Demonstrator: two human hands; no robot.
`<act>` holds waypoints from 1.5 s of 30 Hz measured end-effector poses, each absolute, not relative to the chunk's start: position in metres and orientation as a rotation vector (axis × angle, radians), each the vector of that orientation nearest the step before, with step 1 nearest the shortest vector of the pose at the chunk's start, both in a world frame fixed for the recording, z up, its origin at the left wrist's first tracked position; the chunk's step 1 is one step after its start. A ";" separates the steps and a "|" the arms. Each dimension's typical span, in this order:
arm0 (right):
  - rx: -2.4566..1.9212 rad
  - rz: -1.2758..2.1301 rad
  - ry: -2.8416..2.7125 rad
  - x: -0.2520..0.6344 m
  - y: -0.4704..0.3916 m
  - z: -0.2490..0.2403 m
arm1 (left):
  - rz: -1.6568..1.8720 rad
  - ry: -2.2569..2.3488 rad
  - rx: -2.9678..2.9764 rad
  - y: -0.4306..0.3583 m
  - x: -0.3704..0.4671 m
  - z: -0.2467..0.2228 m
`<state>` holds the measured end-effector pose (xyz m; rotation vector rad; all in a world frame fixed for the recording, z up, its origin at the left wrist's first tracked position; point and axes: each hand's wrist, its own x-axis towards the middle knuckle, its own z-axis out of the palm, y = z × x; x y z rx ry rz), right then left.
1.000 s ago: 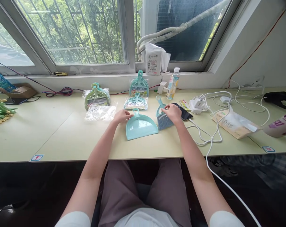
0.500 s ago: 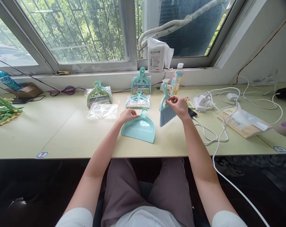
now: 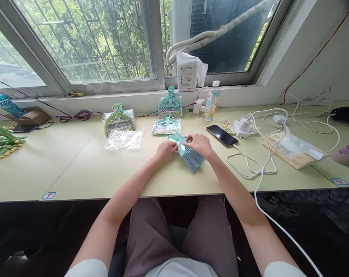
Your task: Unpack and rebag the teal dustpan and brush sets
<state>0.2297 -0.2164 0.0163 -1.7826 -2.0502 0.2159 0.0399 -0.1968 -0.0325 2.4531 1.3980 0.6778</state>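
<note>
Left hand [image 3: 166, 151]: fingers closed on dustpan [image 3: 171, 138], mostly hidden by brush
Right hand [image 3: 199, 144]: fingertips pinching brush [image 3: 193, 158], between both hands
Phone [image 3: 221, 135]: just beyond right hand

From far away I see a pale yellow table [image 3: 84, 169]. A crinkly clear plastic wrapper [image 3: 124, 139] lies left of the left hand [image 3: 165, 151]. Right of the right hand [image 3: 201, 145] lie a black phone [image 3: 221, 135] and a tissue pack [image 3: 290, 151].
</note>
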 end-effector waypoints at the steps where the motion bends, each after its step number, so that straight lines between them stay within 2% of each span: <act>1: -1.781 0.209 -2.078 0.227 -0.216 0.014 | 0.674 1.313 2.486 -0.198 0.041 -0.033; 5: -1.796 0.214 -2.104 0.229 -0.212 0.008 | 0.751 1.186 2.626 -0.195 0.033 -0.027; 12: -1.913 0.116 -2.010 0.234 -0.204 0.001 | 0.992 1.332 2.631 -0.187 0.018 -0.027; 22: -1.684 0.099 -2.206 0.223 -0.202 -0.010 | 0.764 1.168 2.801 -0.179 0.021 -0.039; 28: -1.624 0.041 -2.225 0.229 -0.198 -0.016 | 0.782 1.120 2.868 -0.175 0.017 -0.039; 34: -1.533 0.122 -2.181 0.230 -0.191 -0.023 | 0.805 1.027 3.024 -0.176 0.016 -0.039; 45: -1.516 0.180 -2.182 0.235 -0.184 -0.027 | 0.582 1.018 3.136 -0.183 0.023 -0.043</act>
